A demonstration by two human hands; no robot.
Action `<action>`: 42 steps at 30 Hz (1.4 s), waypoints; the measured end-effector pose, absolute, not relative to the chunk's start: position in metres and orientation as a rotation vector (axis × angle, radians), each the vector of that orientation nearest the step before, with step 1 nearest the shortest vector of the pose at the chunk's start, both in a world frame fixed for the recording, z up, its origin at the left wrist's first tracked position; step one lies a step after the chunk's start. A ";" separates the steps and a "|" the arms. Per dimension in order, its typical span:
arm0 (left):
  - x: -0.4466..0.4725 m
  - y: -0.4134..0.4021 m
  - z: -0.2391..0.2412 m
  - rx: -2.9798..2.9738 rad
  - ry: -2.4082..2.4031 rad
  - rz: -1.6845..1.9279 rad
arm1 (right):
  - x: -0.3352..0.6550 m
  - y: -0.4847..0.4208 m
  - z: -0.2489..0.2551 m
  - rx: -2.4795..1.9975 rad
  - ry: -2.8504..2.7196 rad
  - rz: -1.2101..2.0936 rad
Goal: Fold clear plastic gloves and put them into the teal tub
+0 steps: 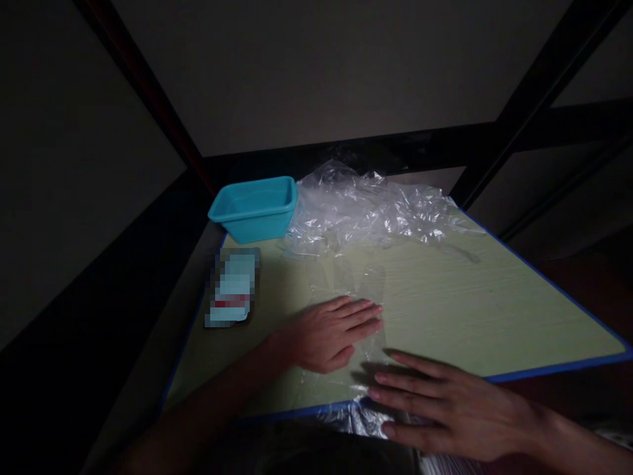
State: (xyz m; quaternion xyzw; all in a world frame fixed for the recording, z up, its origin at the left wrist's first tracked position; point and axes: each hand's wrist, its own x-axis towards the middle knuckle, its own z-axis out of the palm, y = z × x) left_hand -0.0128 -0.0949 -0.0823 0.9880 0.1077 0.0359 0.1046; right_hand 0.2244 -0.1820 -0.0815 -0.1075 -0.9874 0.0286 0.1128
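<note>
A clear disposable plastic glove [372, 280] lies spread on the table, its finger shapes pointing to the far side. My left hand [329, 333] rests flat on it with the fingers stretched out to the right. To the right of it, my right hand [445, 402] is held with fingers spread near the table's front edge. Nothing is gripped in either hand. Crinkled clear plastic [353, 417] hangs over the front edge close to my right fingertips; whether it belongs to the same glove I cannot tell.
A heap of crumpled clear plastic [366, 211] lies along the back of the pale table [475, 303], which has a blue edge. A turquoise plastic basket [260, 226] stands at the back left. In front of it lies a phone-like device [231, 287], its screen blurred. Walls rise behind.
</note>
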 end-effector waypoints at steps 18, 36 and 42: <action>-0.017 -0.086 -0.091 2.943 0.767 0.085 | 0.225 -0.085 -0.068 -0.794 -2.826 0.230; -0.017 -0.089 -0.089 2.963 0.822 0.017 | 0.207 -0.013 -0.092 -0.946 -2.755 0.150; -0.016 -0.087 -0.078 2.877 0.810 0.051 | 0.207 -0.011 -0.097 -0.904 -2.702 0.162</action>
